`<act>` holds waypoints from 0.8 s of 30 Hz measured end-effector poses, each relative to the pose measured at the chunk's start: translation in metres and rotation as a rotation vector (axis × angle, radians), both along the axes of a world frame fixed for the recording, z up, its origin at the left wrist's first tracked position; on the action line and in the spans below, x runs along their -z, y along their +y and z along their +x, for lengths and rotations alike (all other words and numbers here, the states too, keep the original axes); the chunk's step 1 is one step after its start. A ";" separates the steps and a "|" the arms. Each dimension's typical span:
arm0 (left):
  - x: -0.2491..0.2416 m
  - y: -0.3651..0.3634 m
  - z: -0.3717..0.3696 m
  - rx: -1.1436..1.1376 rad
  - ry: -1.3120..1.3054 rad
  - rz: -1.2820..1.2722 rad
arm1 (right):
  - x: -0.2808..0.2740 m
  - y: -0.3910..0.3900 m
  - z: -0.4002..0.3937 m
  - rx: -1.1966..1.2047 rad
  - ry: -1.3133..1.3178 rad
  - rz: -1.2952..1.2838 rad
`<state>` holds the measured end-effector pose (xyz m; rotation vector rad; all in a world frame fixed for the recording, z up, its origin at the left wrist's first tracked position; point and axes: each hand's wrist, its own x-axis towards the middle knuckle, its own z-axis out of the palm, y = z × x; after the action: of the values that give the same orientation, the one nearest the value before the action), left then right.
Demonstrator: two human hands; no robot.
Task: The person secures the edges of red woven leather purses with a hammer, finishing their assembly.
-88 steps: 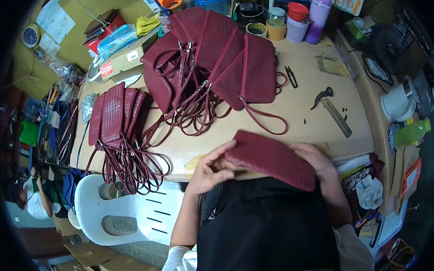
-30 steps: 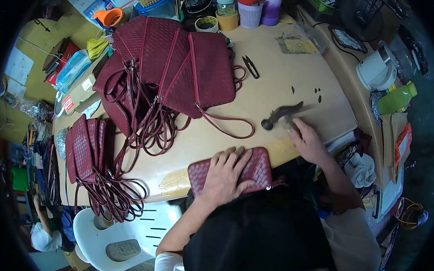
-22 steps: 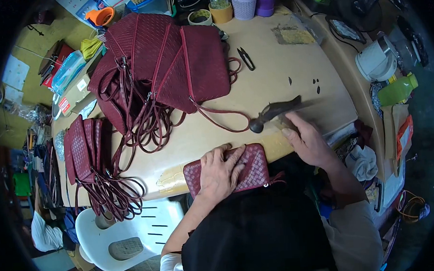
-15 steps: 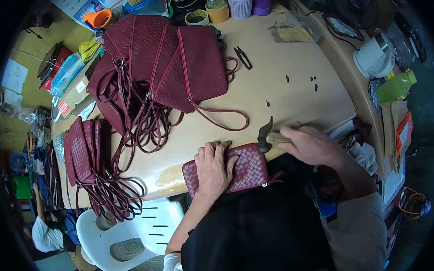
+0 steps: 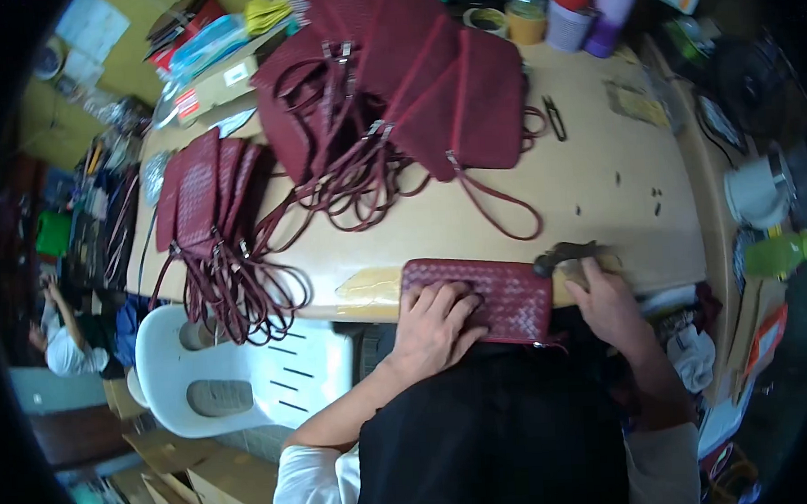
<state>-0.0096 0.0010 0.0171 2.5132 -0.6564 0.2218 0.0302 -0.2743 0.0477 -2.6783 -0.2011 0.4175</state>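
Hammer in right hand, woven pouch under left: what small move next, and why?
Perhaps tap the hammer lightly on the pouch at its far right corner: the left hand rests on it, and the right hand holds the hammer's head beside that corner.

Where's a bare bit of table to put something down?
Mostly the tabletop between the black snips and the hammer, apart from a few dark bits. Another patch lies between the tangled straps and the wallet under the left hand. It's crowded where the big pouches and cups are.
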 end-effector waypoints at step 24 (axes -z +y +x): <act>0.024 0.052 -0.037 -0.353 -0.012 -0.100 | -0.001 0.141 0.073 -0.572 -0.117 0.140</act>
<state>-0.0462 0.0525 -0.0074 2.5164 -0.1951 0.3856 0.1035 -0.1336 0.0492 -2.4721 -1.0038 0.3930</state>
